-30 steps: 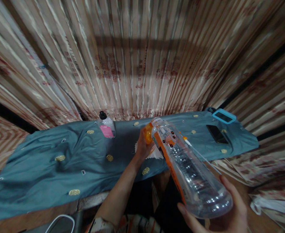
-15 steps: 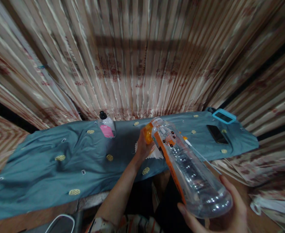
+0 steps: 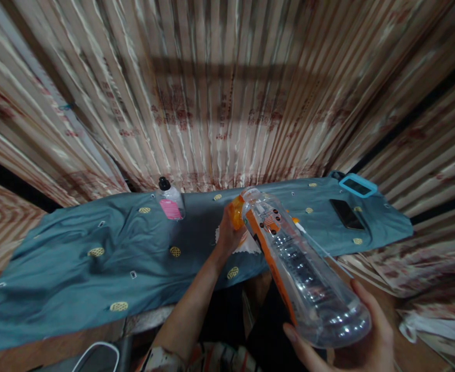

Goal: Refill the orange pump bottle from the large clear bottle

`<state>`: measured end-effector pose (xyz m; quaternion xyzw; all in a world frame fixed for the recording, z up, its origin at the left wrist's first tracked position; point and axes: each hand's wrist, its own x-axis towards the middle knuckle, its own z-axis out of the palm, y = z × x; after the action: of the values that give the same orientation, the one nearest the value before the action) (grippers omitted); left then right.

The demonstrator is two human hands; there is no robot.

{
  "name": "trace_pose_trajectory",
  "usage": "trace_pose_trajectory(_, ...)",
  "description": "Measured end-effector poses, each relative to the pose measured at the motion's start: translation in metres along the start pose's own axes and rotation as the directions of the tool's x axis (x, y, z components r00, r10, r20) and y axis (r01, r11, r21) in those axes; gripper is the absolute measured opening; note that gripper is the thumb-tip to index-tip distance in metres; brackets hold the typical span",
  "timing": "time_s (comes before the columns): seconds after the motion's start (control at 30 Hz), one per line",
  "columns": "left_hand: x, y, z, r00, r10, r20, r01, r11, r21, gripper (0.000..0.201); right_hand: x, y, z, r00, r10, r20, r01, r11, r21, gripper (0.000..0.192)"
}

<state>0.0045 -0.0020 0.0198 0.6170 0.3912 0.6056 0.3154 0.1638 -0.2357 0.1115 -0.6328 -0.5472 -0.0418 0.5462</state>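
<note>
My right hand (image 3: 351, 338) grips the base of a large clear plastic bottle (image 3: 300, 268) with an orange label, tilted so its neck points away from me. My left hand (image 3: 227, 232) is closed on the orange cap (image 3: 235, 213) beside the bottle's open mouth. Both hover over a surface covered by a teal cloth (image 3: 95, 248) with small yellow motifs.
A small clear bottle (image 3: 170, 201) with a black cap and pink label stands at the back of the cloth. A dark phone (image 3: 346, 214) and a blue-framed device (image 3: 357, 185) lie at the right end. A striped curtain (image 3: 227, 93) hangs behind. A white cable (image 3: 95, 349) loops at lower left.
</note>
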Motion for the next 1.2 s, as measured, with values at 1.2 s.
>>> trace_pose_trajectory(1.2, 0.001, 0.007, -0.001, 1.000, 0.008, -0.008, -0.008, 1.000, 0.007, 0.060, -0.001, 0.002, 0.000, 1.000, -0.028, -0.009, 0.028, 0.999, 0.027, 0.115)
